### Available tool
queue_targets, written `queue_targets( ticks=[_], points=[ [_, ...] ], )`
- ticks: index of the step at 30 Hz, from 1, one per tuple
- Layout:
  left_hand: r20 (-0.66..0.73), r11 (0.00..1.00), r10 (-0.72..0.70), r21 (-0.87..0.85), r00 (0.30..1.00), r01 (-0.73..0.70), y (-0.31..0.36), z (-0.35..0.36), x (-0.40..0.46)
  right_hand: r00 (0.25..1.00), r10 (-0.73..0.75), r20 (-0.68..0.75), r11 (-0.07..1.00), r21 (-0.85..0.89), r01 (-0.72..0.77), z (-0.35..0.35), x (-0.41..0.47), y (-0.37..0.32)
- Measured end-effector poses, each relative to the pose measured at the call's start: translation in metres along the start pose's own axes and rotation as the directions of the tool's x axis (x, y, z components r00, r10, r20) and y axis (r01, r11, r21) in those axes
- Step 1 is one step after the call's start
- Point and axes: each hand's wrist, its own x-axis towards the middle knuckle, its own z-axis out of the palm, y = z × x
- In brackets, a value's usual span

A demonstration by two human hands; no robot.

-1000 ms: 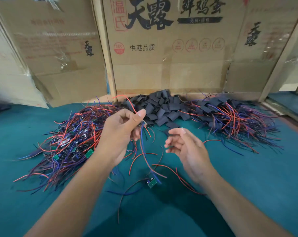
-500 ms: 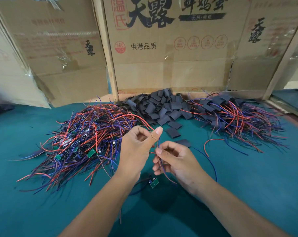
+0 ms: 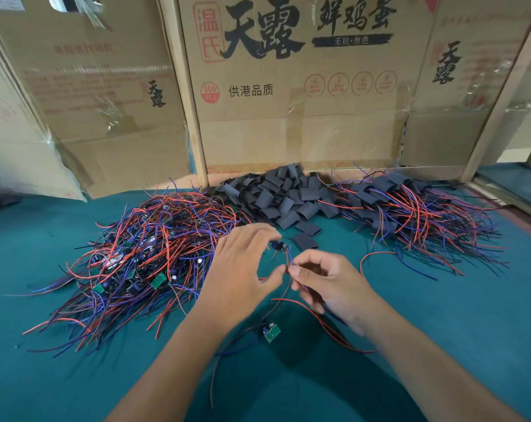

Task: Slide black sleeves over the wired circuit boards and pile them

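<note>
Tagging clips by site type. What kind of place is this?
Likely a small hand-assembly workshop, not a lab: bulk heaps of wired circuit boards and cut black sleeves on a green-covered bench, walled off with reused egg cartons.

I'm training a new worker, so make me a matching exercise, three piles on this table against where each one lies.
Things:
1. bare wired boards
2. empty black sleeves
3. sleeved boards

Places:
A. far middle, against the cardboard
B. right of the sleeves
C. left of the hands

Pairs: 1-C, 2-A, 3-B
</note>
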Motion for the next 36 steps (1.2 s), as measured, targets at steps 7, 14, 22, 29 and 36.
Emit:
queue_targets(
  ticks=[7, 14, 22, 29, 36],
  points=[
    [0.069, 0.938, 0.216, 0.263, 0.974, -0.226, -0.008, -0.013, 0.004, 0.983, 0.060, 0.173, 0.995, -0.090, -0.045, -0.020, -0.004, -0.014],
    [0.337, 0.929, 0.285, 0.131, 0.897, -0.345, -0.013, -0.070, 0.040, 0.990, -0.029, 0.137, 0.992, -0.115, 0.044, -0.037, -0.002, -0.022],
    [0.712, 0.983, 0.034, 0.103, 0.702, -0.152, -0.037, -0.062, 0.014, 0.976, 0.106, 0.192, 0.946, -0.322, -0.040, -0.035, -0.004, -0.011],
    [0.541, 0.999, -0.034, 0.005, 0.841, 0.038, -0.022, -0.017, -0.018, 0.989, 0.095, 0.111, 0.951, -0.304, -0.057, -0.055, -0.001, -0.015],
    [0.350, 0.958, -0.030, -0.258, 0.936, 0.128, 0.010, 0.009, -0.025, 0.983, 0.094, 0.157, 0.944, -0.329, -0.038, -0.054, 0.002, -0.011]
  ],
)
